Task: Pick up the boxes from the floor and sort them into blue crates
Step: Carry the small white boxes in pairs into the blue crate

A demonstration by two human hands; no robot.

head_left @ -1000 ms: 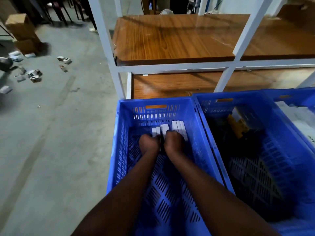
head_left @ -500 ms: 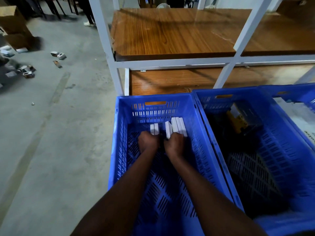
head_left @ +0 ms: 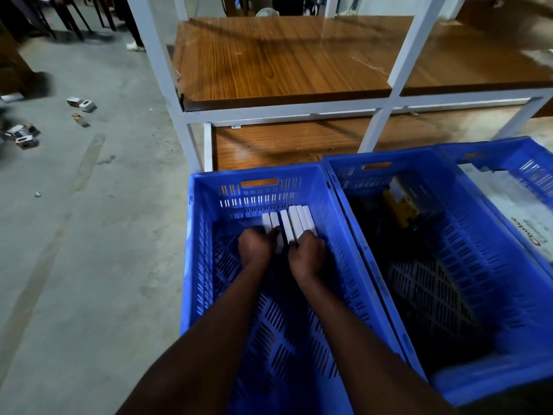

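Sorting part done, we judge: white boxes [head_left: 294, 223] stand in a row at the far wall of the left blue crate [head_left: 199, 250], our left hand [head_left: 256, 247] and right hand [head_left: 308, 254] both curled on them, gripping; the middle crate [head_left: 484, 259] holds a yellow pack [head_left: 401, 208]; scattered boxes [head_left: 82, 104] on the floor [head_left: 89, 265] await pickup.

Grey concrete floor [head_left: 74, 265], white metal shelving frame [head_left: 155, 55] with wooden boards [head_left: 269, 61].
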